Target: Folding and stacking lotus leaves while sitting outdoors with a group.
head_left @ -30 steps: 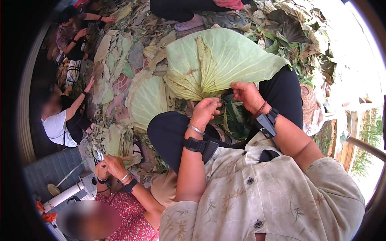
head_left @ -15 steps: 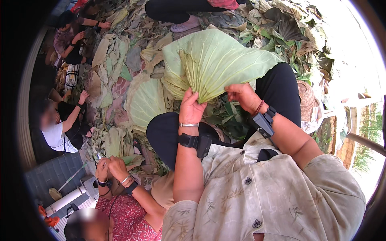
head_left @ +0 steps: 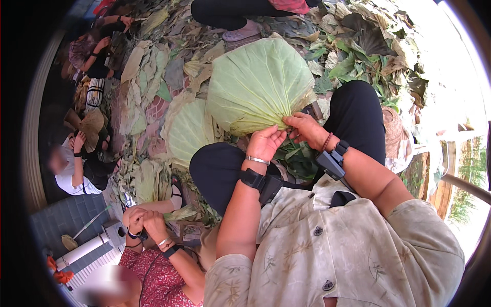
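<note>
A large pale green lotus leaf (head_left: 258, 82) fans out above my lap, its veins running down to a gathered base. My left hand (head_left: 267, 143) pinches the lower edge beside that base. Close by on the right, my right hand (head_left: 308, 130) grips the gathered base between thumb and fingers. The two hands nearly meet. Left of my knee lies another pale leaf (head_left: 186, 130), partly covered by the held one. Darker green leaves (head_left: 299, 159) show between my legs, below my hands.
Dried leaves (head_left: 148, 77) cover much of the ground. A person in red (head_left: 166, 276) works at lower left; another in white (head_left: 76, 166) holds a brown leaf (head_left: 92, 130). Someone's dark-trousered leg (head_left: 225, 13) is at the top. A woven straw item (head_left: 393, 125) stands beside my right knee.
The leaf's wide right side has swung in, leaving a narrower, rounder fan. My left hand has moved right and down toward my right hand. The person in white now has a brown leaf raised.
</note>
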Demonstrator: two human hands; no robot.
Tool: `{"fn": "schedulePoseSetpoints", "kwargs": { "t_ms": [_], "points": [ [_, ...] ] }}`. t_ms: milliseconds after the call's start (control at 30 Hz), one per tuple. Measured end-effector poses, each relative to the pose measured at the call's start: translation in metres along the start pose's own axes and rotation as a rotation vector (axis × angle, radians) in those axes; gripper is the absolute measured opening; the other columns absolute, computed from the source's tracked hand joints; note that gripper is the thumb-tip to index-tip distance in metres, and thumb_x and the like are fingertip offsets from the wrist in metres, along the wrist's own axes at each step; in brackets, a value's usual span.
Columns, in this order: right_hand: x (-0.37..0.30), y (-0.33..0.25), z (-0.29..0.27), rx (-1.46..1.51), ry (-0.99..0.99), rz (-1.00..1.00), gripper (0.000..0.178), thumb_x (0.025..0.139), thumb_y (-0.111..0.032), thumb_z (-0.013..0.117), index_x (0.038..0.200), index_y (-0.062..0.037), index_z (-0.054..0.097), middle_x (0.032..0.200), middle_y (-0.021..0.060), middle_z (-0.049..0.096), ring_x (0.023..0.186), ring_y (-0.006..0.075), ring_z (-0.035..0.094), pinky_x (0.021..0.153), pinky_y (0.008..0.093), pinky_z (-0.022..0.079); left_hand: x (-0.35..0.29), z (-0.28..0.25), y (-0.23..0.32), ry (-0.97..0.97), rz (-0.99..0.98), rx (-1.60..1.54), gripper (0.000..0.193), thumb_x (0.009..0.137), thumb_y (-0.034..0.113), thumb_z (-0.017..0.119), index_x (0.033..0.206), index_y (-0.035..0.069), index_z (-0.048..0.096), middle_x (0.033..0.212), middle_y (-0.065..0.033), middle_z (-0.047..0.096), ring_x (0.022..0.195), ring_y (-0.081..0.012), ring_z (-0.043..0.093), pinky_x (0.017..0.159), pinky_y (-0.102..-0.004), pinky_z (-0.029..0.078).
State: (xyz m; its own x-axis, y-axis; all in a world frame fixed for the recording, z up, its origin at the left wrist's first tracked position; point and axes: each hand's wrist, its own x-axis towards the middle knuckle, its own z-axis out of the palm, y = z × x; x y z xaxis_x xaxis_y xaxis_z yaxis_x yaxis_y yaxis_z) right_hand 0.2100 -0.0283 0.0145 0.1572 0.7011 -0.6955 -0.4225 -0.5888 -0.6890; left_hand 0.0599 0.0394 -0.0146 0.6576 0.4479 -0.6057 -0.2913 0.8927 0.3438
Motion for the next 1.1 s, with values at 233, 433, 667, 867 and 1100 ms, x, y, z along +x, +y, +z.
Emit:
{"fn": "schedulePoseSetpoints", "kwargs": {
  "t_ms": [233,433,667,867,1100],
  "points": [
    [0.008,0.004,-0.007,0.203,-0.015,-0.117,0.010,0.079,-0.016,0.060,0.082,-0.0070,0.056,0.069,-0.0009,0.056,0.053,0.0068,0.050,0.048,0.0218,0.043,-0.008,0.015,0.005,0.150,0.150,-0.019,0.017,0.084,0.013,0.055,0.097,0.003,0.052,0.088,-0.0087,0.058,0.076,-0.0184,0.058,0.067,-0.0317,0.049],
    [0.010,0.006,-0.007,0.170,0.146,-0.191,0.007,0.077,-0.011,0.059,0.080,-0.0056,0.056,0.067,-0.0011,0.053,0.048,0.0072,0.045,0.045,0.0217,0.040,-0.009,0.009,0.012,0.442,0.457,0.081,0.020,0.082,0.013,0.058,0.093,0.006,0.043,0.086,-0.0087,0.056,0.074,-0.0216,0.058,0.057,-0.0321,0.049],
    [0.011,0.007,-0.011,0.226,0.139,-0.096,0.008,0.077,-0.011,0.059,0.077,-0.0063,0.053,0.065,-0.0002,0.051,0.049,0.0091,0.046,0.046,0.0236,0.041,-0.007,0.014,0.010,0.457,0.402,0.123,0.020,0.083,0.014,0.058,0.093,0.005,0.044,0.088,-0.0107,0.054,0.070,-0.0215,0.059,0.056,-0.0306,0.049],
    [0.010,0.007,-0.012,0.250,0.122,-0.087,0.009,0.077,-0.012,0.059,0.077,-0.0065,0.052,0.065,0.0006,0.051,0.050,0.0096,0.047,0.047,0.0246,0.042,-0.008,0.019,0.009,0.353,0.232,0.218,0.020,0.085,0.021,0.057,0.090,0.003,0.049,0.085,-0.0086,0.055,0.071,-0.0190,0.060,0.053,-0.0275,0.047],
    [0.011,0.005,-0.011,0.258,0.117,-0.107,0.009,0.077,-0.012,0.059,0.077,-0.0056,0.053,0.065,0.0011,0.051,0.048,0.0094,0.046,0.045,0.0246,0.042,-0.007,0.017,0.010,0.352,0.220,0.221,0.022,0.085,0.024,0.056,0.091,0.004,0.051,0.085,-0.0072,0.057,0.070,-0.0171,0.060,0.051,-0.0257,0.045]
  ]
}}
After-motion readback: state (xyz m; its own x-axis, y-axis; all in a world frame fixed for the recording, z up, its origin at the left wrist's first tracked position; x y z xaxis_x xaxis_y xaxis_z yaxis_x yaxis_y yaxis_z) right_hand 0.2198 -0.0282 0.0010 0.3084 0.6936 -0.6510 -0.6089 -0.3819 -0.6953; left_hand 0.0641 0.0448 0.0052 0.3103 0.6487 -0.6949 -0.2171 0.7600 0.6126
